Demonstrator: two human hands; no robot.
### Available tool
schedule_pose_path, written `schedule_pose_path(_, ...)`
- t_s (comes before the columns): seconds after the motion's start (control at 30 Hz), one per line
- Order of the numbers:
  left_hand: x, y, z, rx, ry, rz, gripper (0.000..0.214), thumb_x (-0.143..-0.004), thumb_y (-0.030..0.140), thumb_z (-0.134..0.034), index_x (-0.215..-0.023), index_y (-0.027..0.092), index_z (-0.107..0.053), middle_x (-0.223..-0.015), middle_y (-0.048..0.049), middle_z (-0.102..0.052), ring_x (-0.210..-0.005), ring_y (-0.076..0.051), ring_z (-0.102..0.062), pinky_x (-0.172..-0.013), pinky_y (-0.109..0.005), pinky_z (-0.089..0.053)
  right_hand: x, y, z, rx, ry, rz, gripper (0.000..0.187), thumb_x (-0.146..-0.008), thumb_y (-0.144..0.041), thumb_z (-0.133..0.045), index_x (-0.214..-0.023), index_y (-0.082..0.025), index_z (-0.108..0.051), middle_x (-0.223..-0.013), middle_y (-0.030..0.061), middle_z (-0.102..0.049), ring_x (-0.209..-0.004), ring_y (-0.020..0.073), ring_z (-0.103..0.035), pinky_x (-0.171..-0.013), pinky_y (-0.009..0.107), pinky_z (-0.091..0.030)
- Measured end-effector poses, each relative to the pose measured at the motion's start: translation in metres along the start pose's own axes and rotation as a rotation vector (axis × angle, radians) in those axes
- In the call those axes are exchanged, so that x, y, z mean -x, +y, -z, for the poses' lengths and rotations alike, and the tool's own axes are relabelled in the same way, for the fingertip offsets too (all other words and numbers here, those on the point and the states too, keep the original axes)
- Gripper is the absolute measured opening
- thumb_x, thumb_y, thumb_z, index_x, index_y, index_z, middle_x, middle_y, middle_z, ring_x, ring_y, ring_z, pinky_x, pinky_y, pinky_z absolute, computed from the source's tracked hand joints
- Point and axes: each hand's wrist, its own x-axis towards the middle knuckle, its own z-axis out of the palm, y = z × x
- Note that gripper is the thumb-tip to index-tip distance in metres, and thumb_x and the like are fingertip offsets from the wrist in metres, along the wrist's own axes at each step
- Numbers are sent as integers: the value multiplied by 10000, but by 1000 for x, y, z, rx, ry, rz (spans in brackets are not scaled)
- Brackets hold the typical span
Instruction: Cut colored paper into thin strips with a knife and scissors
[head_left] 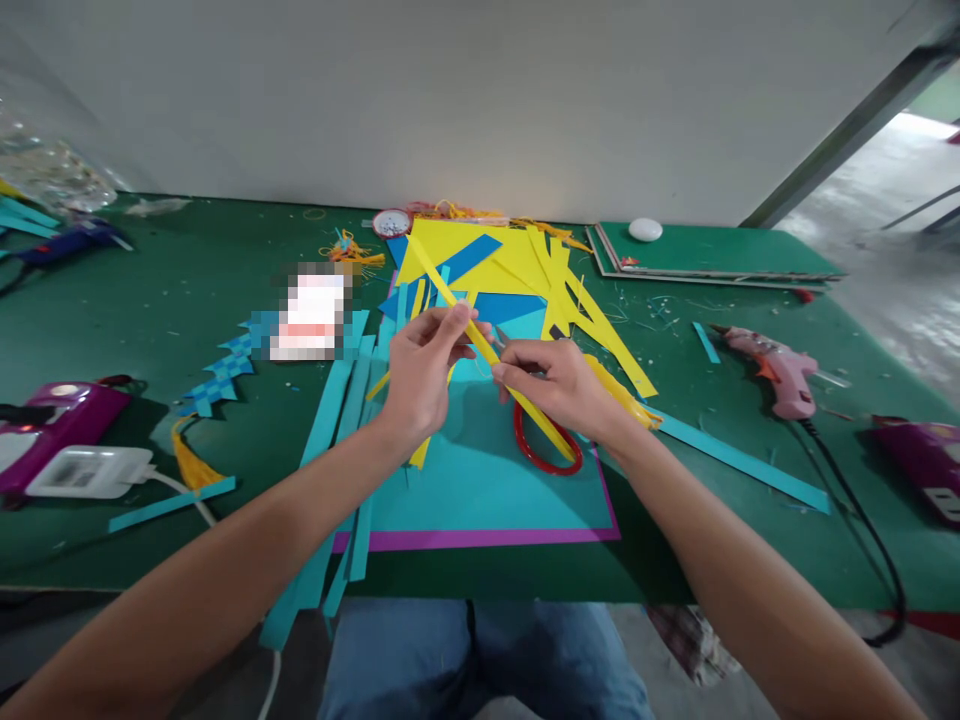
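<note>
A long yellow paper strip (431, 268) slants through both hands above the work pile. My left hand (426, 365) pinches it between thumb and fingers near its middle. Just to the right, my right hand (551, 375) also has its fingers closed on the strip, whose lower end reaches down past that hand. Beneath the hands lie red-handled scissors (549, 468), partly hidden by the strip and right hand. Turquoise paper sheets (480, 490) spread under them, with a purple edge (487, 540) showing below. Several turquoise strips (326, 430) lie left, beside my left forearm.
Yellow sheets and strips (480, 255) lie behind the hands. A pink glue gun (780, 372) rests at right, its cord trailing off the edge. On the left are a braided blue paper piece (225, 370), a purple power strip (75, 425) and a white charger (94, 472).
</note>
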Motion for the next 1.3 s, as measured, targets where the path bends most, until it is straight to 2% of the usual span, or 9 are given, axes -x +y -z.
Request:
schedule_pose_path(0.17, 2, 1, -2, 54, 20, -9, 283, -721, 398, -827, -670, 177, -657, -635, 11, -673, -599, -95, -644, -553, -194, -469, 0, 0, -2, 12, 3, 4, 260, -884, -238, -551, -631, -181, -569, -592, -32, -568, -533, 87, -417, -542, 259, -314)
schedule_pose_path(0.33, 2, 3, -3, 83, 16, 21, 265, -753, 359, -810, -654, 174, -648, -633, 12, -681, -583, -76, -634, -555, -176, -472, 2, -3, -2, -7, 1, 13, 259, -887, -234, -551, -634, -181, -563, -592, -39, -557, -527, 83, -409, -542, 258, -307)
schedule_pose_path(0.57, -6, 5, 4, 142, -61, 1, 246, -792, 425, -767, -788, 181, -735, -754, -6, -718, -687, -101, -687, -625, -191, -532, 4, -10, -2, 31, 18, 58, 258, -882, -191, -552, -625, -176, -551, -586, -42, -534, -528, 75, -384, -539, 250, -311)
schedule_pose_path(0.73, -7, 12, 6, 176, -51, 20, 212, -819, 365, -757, -732, 176, -713, -707, 11, -692, -624, -71, -657, -611, -168, -521, 5, -16, -2, -2, 21, 90, 260, -887, -205, -560, -629, -176, -545, -602, -34, -556, -535, 75, -396, -535, 246, -317)
schedule_pose_path(0.93, -7, 15, 5, 165, -37, 42, 211, -822, 357, -756, -722, 182, -695, -704, 21, -683, -631, -67, -654, -596, -153, -510, 4, -19, 2, -69, -19, 20, 270, -895, -217, -554, -628, -172, -554, -571, -39, -550, -480, 65, -385, -500, 246, -302)
schedule_pose_path(1.03, -11, 13, 8, 155, -49, 68, 224, -812, 395, -759, -759, 182, -711, -749, 11, -701, -674, -74, -670, -613, -150, -517, 4, -17, 3, -58, -32, -16, 267, -888, -216, -551, -623, -178, -540, -578, -34, -563, -482, 70, -411, -495, 246, -303)
schedule_pose_path(1.2, -15, 7, 11, 186, -9, 120, 193, -801, 348, -775, -724, 190, -696, -722, 15, -695, -674, -72, -665, -580, -141, -502, 4, -11, 4, -16, -65, -62, 268, -878, -203, -533, -610, -188, -531, -585, -26, -579, -525, 91, -477, -525, 249, -332)
schedule_pose_path(1.3, -16, 5, 12, 199, 7, 139, 191, -800, 355, -773, -737, 191, -698, -743, 7, -706, -696, -84, -677, -612, -156, -519, 4, -9, 4, -9, -91, -73, 268, -875, -203, -527, -608, -190, -523, -596, -23, -591, -541, 97, -501, -540, 251, -347)
